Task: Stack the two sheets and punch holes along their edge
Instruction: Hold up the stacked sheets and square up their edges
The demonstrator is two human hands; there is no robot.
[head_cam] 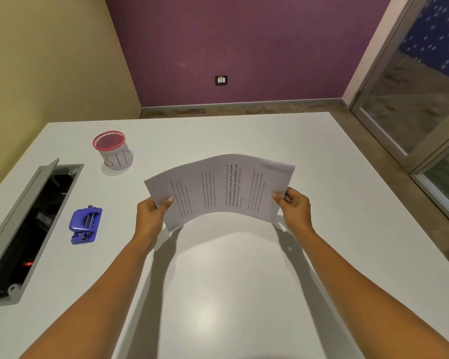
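While the punch (85, 225) sat at frame left, the left grip (151, 216) and right grip (294, 208) pinched the bowed sheets (218, 187) mid-frame.

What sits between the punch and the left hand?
Nothing: the head view shows only bare table between the punch and the left hand.

"BIN" is hand-lettered on the white band of the red mesh cup (113, 151), upside down from here. The print on the sheets (218, 187) is too small to read.
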